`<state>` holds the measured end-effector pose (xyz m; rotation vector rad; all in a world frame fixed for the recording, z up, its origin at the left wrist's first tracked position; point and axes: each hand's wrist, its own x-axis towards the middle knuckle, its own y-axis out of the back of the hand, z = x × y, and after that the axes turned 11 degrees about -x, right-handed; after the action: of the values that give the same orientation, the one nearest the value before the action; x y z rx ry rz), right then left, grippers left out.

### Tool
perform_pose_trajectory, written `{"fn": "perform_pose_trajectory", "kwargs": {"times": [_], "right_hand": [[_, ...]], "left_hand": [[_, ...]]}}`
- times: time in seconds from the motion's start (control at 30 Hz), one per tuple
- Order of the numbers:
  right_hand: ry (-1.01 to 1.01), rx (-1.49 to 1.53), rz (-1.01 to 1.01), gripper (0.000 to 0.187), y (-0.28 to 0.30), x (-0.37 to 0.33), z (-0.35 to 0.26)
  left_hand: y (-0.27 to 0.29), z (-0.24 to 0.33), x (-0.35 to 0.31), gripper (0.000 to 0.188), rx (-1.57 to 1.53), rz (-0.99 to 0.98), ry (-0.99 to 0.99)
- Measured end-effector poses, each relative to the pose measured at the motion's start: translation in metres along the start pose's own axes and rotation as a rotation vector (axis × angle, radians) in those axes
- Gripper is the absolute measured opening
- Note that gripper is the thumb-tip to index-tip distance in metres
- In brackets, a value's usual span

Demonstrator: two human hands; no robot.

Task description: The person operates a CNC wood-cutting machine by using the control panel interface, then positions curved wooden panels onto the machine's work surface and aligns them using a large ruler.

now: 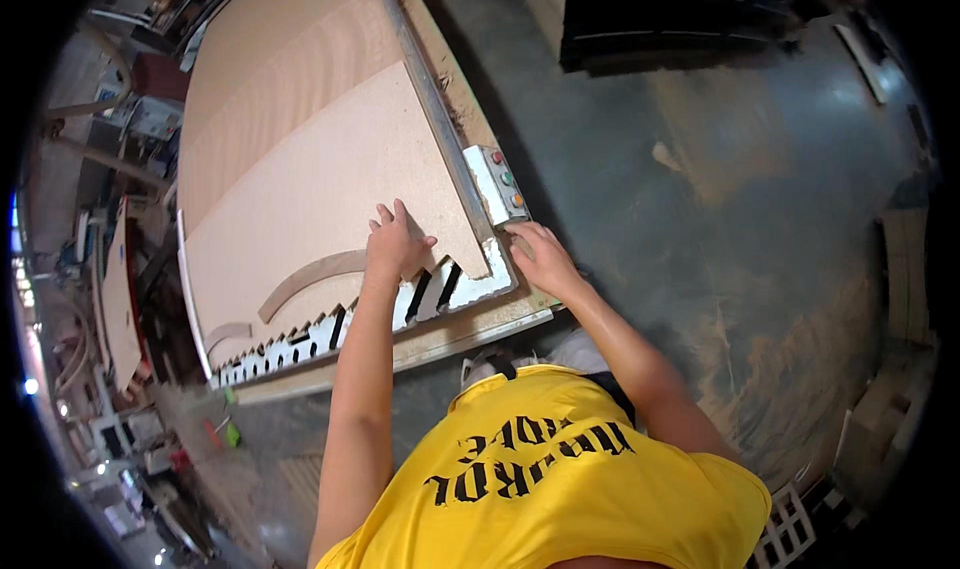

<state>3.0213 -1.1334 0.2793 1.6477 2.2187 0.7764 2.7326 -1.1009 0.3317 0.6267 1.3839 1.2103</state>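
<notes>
While the far left of my feed is mostly shop clutter, I can make out a tan panel (118,314) with a reddish edge over there. Next up is the counter (485,291), white with dark slots along its near end, with the board (330,179) lying flat on top. The board's near edge is all jagged, kinda saw-like. Toward its left near corner I see a small arc (232,328), then a big arc (300,283) running right up to the left wrist; can't tell if they're loose pieces or cut in. The left hand (395,249) is on the board by the jagged edge, fingers spread, clamped on nothing. Right of that there's a metal rail (425,79) and a white button box (487,184). The right hand (545,264) is at the box's near end, fingers slightly bent; I can't tell if it's gripping anything. The two hands are apart. Below them I get a yellow shirt (590,489), then grey floor (620,179) with tan dust (700,139) off to the right.
</notes>
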Motion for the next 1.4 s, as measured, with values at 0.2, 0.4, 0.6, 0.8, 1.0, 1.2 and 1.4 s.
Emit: {"fn": "perform_pose_trajectory", "kwargs": {"times": [0.2, 0.4, 0.6, 0.8, 1.0, 1.2, 1.4], "right_hand": [[0.117, -0.023, -0.182, 0.053, -0.010, 0.046, 0.040], [0.248, -0.105, -0.329, 0.059, 0.000, 0.068, 0.049], [0.304, -0.117, -0.439, 0.062, -0.001, 0.067, 0.053], [0.347, -0.140, -0.449, 0.063, 0.001, 0.062, 0.053], [0.382, -0.153, -0.474, 0.064, 0.000, 0.049, 0.043], [0.396, -0.303, -0.474, 0.068, 0.000, 0.047, 0.027], [0.412, -0.400, -0.475, 0.068, -0.002, 0.040, 0.012]], "left_hand": [[0.004, 0.017, 0.028, 0.113, 0.101, -0.112, 0.158], [-0.002, 0.019, 0.026, 0.114, 0.056, -0.036, 0.166], [0.002, 0.030, 0.028, 0.111, 0.077, -0.019, 0.191], [0.004, 0.028, 0.025, 0.109, 0.039, -0.029, 0.204], [-0.001, 0.026, 0.021, 0.110, 0.002, -0.035, 0.247], [0.003, 0.025, 0.022, 0.112, 0.016, 0.006, 0.199], [-0.003, 0.012, 0.017, 0.112, 0.055, 0.011, 0.157]]}}
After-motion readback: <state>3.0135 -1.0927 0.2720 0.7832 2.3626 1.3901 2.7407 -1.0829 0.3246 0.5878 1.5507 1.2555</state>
